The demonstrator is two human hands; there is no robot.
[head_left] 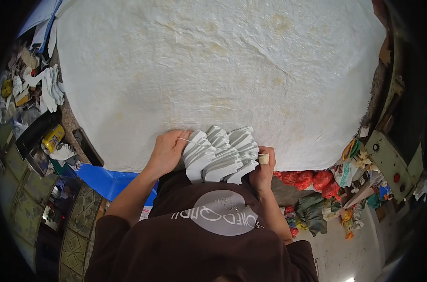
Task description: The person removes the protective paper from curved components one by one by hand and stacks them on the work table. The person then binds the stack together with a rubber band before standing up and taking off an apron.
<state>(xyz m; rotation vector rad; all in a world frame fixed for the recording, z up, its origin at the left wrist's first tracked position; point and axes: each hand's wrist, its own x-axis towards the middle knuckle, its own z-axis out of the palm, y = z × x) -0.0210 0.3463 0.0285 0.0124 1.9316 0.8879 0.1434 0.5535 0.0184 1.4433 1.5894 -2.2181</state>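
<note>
Left hand (169,148) pinching, right hand (263,171) apparently gripping, I hold a thin, pale string (239,151) across a stack of wavy-edged, whitish flat pieces (218,162) at the near edge of the white-sheeted desk (199,70). This looks like bundling; the next move calls for even tension.

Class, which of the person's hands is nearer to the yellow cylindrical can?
Left. The left hand lies right of the can in the picture, beside the bundle of white, curved, layered pieces; the right hand is farther right, beyond that bundle.
</note>
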